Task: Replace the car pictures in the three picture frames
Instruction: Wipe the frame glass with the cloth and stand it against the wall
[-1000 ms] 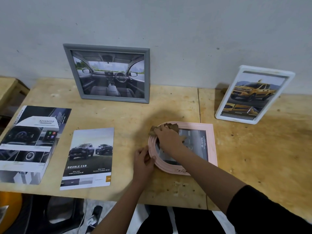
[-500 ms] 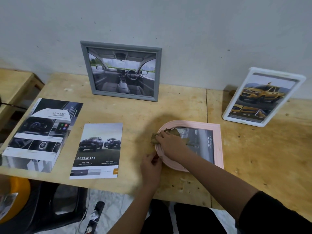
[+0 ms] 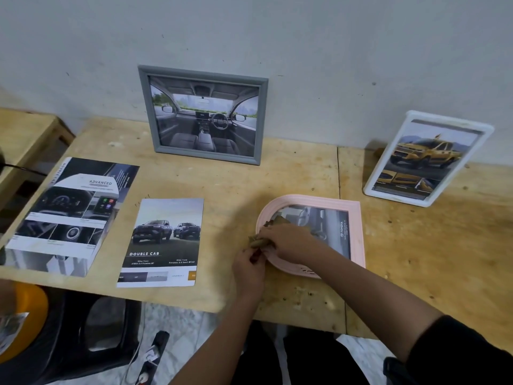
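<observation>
The pink frame (image 3: 357, 232) lies flat on the wooden table (image 3: 277, 176) and holds a grey Toyota picture (image 3: 333, 234). At its arched end the right hand (image 3: 288, 240) curls round a brown scrap (image 3: 256, 241). The left hand (image 3: 248, 269) has its fingertips bunched at the rim, and I cannot tell what they pinch.

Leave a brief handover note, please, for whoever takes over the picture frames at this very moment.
Right hand pinches a brown piece at the arched end of the pink frame; left hand curls against it from below, grip unclear.
Pink frame lies flat on the table, a picture in it. Grey frame and white frame stand by the wall, both with car pictures.
Double Cab print and Advanced print lie loose at left.
Done: no swap evident. To do: likely all three frames.
</observation>
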